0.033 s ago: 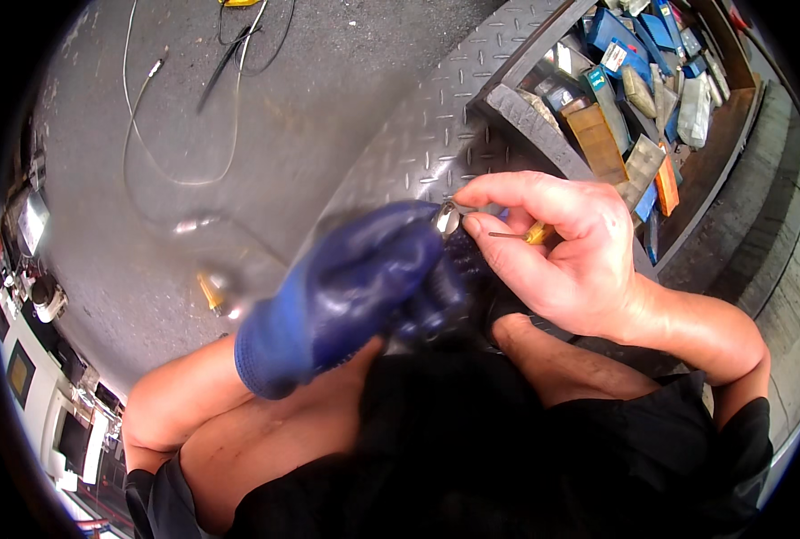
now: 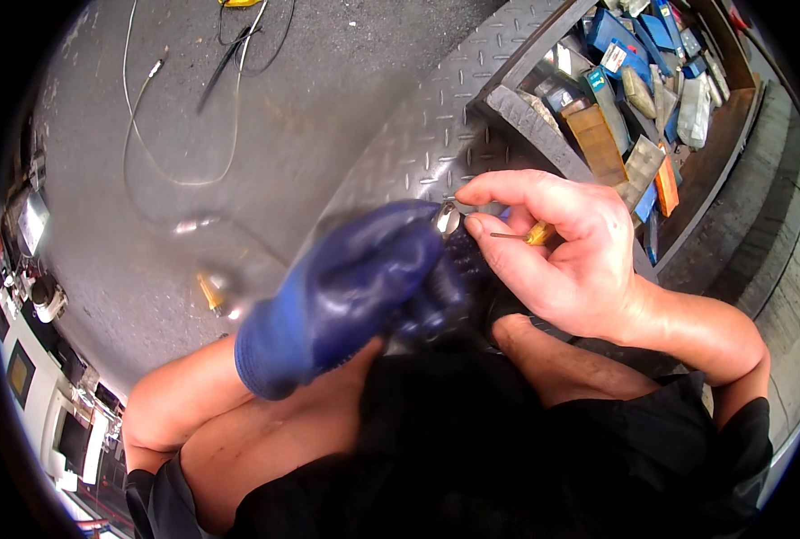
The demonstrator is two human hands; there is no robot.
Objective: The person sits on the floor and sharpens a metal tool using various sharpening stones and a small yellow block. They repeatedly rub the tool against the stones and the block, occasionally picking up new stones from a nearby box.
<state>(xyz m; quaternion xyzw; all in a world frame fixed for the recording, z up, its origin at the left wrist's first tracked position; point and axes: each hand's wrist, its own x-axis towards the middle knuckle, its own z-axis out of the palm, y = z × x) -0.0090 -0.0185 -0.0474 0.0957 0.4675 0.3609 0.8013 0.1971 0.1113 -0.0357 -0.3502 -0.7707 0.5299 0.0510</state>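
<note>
My left hand [image 2: 351, 274], in a blue coated glove, is closed around a small shiny metal part [image 2: 448, 219] with a rounded, polished end that sticks out past the fingertips. The rest of that part is hidden by the glove. Bare, my right hand [image 2: 575, 247] is just right of it, thumb and forefinger spread apart beside the part's end. Tucked in its curled fingers is a small driver [image 2: 538, 234] with a yellow handle, its thin shaft pointing left toward the metal part. Whether the thumb touches the part, I cannot tell.
At the upper right stands a metal-edged bin [image 2: 530, 126] full of blue, grey and orange plastic cases [image 2: 598, 144]. A yellow-handled tool [image 2: 209, 292] lies on the grey floor at left. Beyond it is a looped thin cable [image 2: 236, 135]. Tread plate [image 2: 404, 157] runs below my hands.
</note>
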